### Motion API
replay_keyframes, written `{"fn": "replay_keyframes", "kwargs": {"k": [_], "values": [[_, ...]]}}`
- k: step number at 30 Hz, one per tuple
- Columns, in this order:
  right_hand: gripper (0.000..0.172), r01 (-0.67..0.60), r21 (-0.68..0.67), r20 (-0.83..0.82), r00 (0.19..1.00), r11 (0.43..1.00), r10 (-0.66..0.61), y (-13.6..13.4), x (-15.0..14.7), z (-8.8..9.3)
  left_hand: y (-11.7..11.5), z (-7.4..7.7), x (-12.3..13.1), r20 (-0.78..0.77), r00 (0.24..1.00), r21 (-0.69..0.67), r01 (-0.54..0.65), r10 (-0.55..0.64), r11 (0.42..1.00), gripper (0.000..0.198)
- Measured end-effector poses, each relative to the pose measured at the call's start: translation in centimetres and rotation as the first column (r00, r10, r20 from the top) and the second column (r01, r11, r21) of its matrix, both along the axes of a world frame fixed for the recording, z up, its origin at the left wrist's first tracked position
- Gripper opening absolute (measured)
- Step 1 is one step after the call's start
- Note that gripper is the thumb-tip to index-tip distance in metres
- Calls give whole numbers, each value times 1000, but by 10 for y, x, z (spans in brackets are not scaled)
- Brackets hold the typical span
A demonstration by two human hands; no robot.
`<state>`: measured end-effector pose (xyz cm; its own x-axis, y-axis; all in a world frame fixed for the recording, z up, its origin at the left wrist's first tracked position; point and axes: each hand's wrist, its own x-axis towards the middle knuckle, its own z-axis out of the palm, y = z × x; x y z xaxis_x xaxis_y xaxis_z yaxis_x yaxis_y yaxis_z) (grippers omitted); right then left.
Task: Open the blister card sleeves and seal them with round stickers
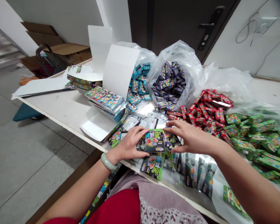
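My left hand (128,144) grips the left end of a flat black-and-green candy packet (151,141), fingers on top of its far edge and thumb along its near edge. Beside the packet's right end, my right hand (185,137) has its thumb and fingers spread apart. Between them lies a dark packet with purple and colourful print (174,141); whether the fingers touch it I cannot tell. Another black-and-green packet (152,165) lies just below, near the table edge. A row of dark packets in clear wrap (192,171) stretches to the right under my right forearm.
Small red boxes (206,109) and green boxes (266,137) are heaped at right. Clear bags hold purple boxes (169,82) and blue boxes (140,82) behind. Stacked printed cartons (107,101) with white flaps stand left on the white table (57,104). Brown cardboard boxes (67,51) sit beyond.
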<state>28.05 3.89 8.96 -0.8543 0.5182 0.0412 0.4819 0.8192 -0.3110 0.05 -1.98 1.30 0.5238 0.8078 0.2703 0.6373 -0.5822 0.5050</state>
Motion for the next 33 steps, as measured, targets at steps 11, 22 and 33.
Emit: {"fn": "replay_keyframes", "kwargs": {"k": [11,22,33], "values": [[91,45,-61,-309,949,997,-62,-4,-11,-47,-2,0,5,40,994,-74,-97,101,992,90],[34,243,-333,-491,780,911,-387,7,-12,-61,-1,-11,-6,39,981,-97,-185,189,978,94],[23,380,-102,-492,784,919,-379,238,-182,-46,8,-69,-12,-194,973,-262,-176,127,949,82]]}}
